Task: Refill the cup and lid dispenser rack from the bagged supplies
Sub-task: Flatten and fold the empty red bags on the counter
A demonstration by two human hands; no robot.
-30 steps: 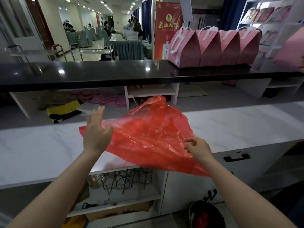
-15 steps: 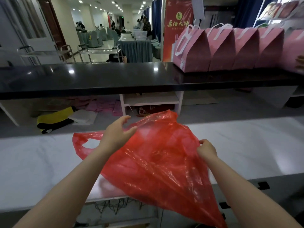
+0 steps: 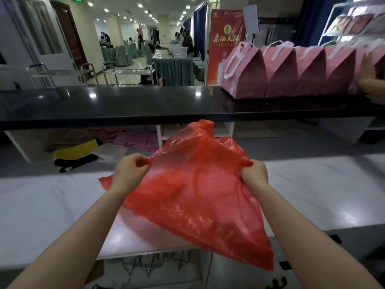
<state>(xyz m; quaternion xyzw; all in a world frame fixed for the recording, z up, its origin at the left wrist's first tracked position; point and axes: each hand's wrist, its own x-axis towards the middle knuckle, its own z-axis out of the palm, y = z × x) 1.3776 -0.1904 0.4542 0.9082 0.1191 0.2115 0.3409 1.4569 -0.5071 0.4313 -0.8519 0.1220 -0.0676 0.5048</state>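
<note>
A thin red plastic bag (image 3: 193,197) hangs limp and looks flat over the white marble counter (image 3: 48,209), its lower corner drooping past the counter's front edge. My left hand (image 3: 130,172) pinches the bag's upper left edge between thumb and curled fingers. My right hand (image 3: 254,174) grips the upper right edge in a closed fist. The bag is stretched between both hands. No cups, lids or dispenser rack show in this view.
A black raised ledge (image 3: 125,105) runs across behind the counter, with a row of pink gift bags (image 3: 291,74) on its right end. A wire rack (image 3: 154,265) sits on the shelf under the counter. A yellow and black item (image 3: 75,157) lies at back left.
My left hand went from open above the bag to pinching its upper left edge. Both hands have raised the bag and pulled it taut between them.
</note>
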